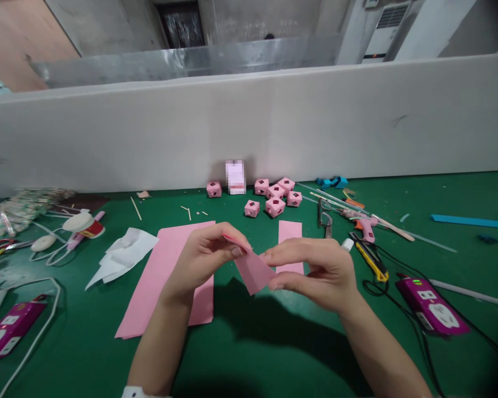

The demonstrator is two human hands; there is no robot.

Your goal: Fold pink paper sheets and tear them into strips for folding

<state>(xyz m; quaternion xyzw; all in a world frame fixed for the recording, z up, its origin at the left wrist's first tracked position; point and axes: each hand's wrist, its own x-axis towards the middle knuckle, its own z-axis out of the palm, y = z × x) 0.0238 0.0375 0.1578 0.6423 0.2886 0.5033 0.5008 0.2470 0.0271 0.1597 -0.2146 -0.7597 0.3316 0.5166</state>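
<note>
A small piece of pink paper is held up above the table between both hands. My left hand pinches its upper left part, where the paper bends over. My right hand grips its right edge between thumb and fingers. Below my left forearm lies a stack of large pink sheets. A narrow pink paper strip lies flat behind my right hand, partly hidden by it. Farther back sit several folded pink paper boxes with dark diamond-shaped openings.
At right lie a pink glue gun, a yellow utility knife, glasses and a purple power strip with cables. White paper, a paper cup and another purple power strip are at left. A pale partition edges the green table.
</note>
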